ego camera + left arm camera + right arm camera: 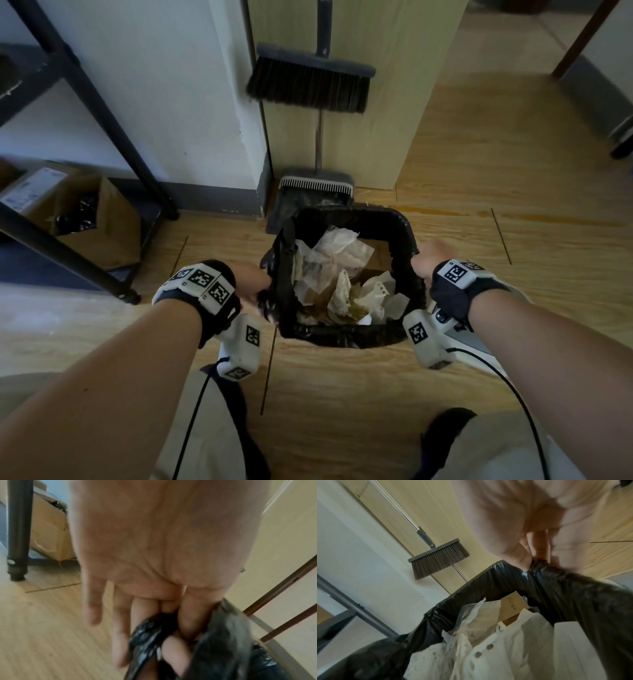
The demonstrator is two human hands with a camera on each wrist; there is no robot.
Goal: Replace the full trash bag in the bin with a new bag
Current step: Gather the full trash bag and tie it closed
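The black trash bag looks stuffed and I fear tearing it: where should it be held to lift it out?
Grip the black trash bag by its rolled rim at opposite sides, from outside, as the left hand and right hand do; paper waste fills the middle.
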